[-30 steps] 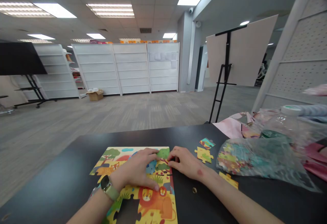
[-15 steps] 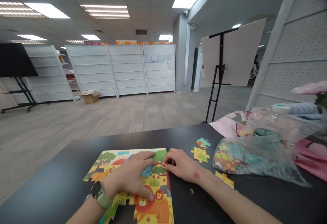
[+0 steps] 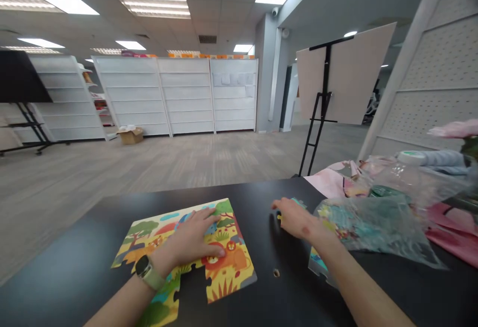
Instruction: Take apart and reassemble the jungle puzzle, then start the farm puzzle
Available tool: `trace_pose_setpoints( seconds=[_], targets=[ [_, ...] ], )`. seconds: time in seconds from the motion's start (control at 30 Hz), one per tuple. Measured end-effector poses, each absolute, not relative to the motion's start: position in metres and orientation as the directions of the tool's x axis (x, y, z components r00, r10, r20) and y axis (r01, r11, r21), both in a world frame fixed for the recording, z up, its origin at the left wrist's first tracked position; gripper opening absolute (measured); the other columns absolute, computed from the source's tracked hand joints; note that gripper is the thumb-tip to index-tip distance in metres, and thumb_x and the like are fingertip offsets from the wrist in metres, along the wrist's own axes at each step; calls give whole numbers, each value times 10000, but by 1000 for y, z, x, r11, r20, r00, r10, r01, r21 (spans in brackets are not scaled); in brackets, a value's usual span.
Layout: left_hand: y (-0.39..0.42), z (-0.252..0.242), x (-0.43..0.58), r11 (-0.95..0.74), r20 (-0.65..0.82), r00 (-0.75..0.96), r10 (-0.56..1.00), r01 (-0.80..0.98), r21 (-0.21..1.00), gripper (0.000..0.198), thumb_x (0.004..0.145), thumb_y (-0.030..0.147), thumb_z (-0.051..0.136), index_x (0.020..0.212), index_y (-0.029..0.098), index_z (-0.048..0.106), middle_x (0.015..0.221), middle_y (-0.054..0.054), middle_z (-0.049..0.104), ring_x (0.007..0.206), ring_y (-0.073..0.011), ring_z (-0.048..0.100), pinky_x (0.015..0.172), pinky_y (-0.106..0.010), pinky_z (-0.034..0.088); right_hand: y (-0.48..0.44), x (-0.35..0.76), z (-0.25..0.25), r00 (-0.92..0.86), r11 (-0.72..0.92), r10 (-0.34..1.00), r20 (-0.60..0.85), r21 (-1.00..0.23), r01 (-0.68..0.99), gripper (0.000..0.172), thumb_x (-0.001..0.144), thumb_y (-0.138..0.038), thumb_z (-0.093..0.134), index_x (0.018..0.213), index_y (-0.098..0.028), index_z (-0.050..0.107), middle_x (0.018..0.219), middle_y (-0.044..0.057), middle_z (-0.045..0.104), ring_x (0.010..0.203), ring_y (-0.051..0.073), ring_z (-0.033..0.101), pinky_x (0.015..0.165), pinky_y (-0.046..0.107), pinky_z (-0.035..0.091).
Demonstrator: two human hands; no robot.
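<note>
A colourful jigsaw puzzle of jungle animals (image 3: 147,235) lies on the black table (image 3: 239,287), turned at an angle, with a notch at its lower edge where the table shows through. My left hand (image 3: 188,240) rests flat on it, fingers spread over the lion and holding nothing. My right hand (image 3: 295,220) is curved down over the loose pieces to the right. A yellow piece (image 3: 280,217) shows under its fingertips and a teal piece (image 3: 298,200) just behind them. Another loose piece (image 3: 317,267) sits partly hidden under my right forearm.
A crumpled clear plastic bag (image 3: 373,227) with a printed picture inside lies right of my right hand. Beyond it are a tape roll (image 3: 409,158) and pink fabric (image 3: 455,230). A black easel (image 3: 321,103) stands past the table's far edge, and white shelving lines the back wall.
The puzzle has swung round and shifted left under my left hand. My right hand has left the puzzle's edge and moved right onto the loose pieces.
</note>
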State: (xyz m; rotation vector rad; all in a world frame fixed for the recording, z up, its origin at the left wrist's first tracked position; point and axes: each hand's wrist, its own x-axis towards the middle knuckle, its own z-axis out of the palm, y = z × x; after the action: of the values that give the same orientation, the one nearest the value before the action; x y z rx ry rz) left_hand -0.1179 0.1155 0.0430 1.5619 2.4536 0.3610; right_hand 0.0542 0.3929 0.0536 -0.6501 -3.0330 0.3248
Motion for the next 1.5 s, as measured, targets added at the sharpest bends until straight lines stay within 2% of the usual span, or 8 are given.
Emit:
trace_pose_setpoints(
  seconds=[0.37,0.57,0.77,0.9,1.07,1.2,1.3,1.5],
  targets=[
    [101,48,-151,331,106,-403,909,853,403,501,1066,462,367,1478,209,498,1574,-117,460,1462,-277,415,1220,-446,339,410,57,50,-878,876,459,-137,-97,473,239,864,-158,549,999,-132,744,1104,204,732,1048,334,715,871,374,484],
    [74,60,-179,421,-139,-398,907,832,361,782,730,320,809,1463,289,541,1634,-120,370,1509,-405,310,1218,-555,300,403,58,48,-904,897,413,-109,-119,425,379,818,-397,659,1097,-148,719,1295,206,671,1168,374,655,931,395,468],
    [74,61,-176,444,-219,-388,895,817,368,783,796,385,786,1513,322,477,1676,-105,287,1546,-371,233,1236,-523,253,407,56,49,-908,892,404,-115,-170,419,290,701,-428,733,860,-190,683,1166,158,706,1051,330,666,830,349,469],
    [74,53,-180,395,-126,-378,917,825,403,704,814,408,779,1468,325,534,1649,-112,349,1532,-360,281,1218,-527,284,396,53,59,-920,863,381,-87,-324,388,291,741,-448,694,892,-210,619,875,69,721,832,265,668,696,321,448],
    [80,41,-183,393,-46,-410,911,828,401,666,855,519,743,1452,286,561,1632,-138,377,1518,-341,322,1210,-481,307,370,46,68,-937,697,325,127,-702,146,390,866,-455,576,1181,-228,617,960,51,720,880,248,666,773,338,482],
    [88,33,-182,417,0,-451,892,824,385,690,884,605,685,1462,251,554,1630,-155,374,1512,-362,326,1216,-496,283,348,39,58,-949,419,305,77,-906,61,332,785,-506,707,877,-209,590,811,17,680,750,197,635,666,293,467],
    [92,27,-183,427,18,-467,884,823,376,694,895,644,651,1466,262,550,1625,-146,386,1512,-368,322,1226,-519,249,334,34,49,-964,224,267,16,-973,46,382,723,-463,790,833,-212,523,747,-27,634,674,145,598,611,250,426],
    [93,23,-182,429,40,-473,880,829,358,698,913,675,604,1479,273,533,1620,-157,389,1509,-371,325,1221,-542,245,313,31,43,-986,152,163,-44,-986,69,537,709,-359,765,1202,-212,609,971,-2,595,781,141,623,694,282,510]
  ],
)
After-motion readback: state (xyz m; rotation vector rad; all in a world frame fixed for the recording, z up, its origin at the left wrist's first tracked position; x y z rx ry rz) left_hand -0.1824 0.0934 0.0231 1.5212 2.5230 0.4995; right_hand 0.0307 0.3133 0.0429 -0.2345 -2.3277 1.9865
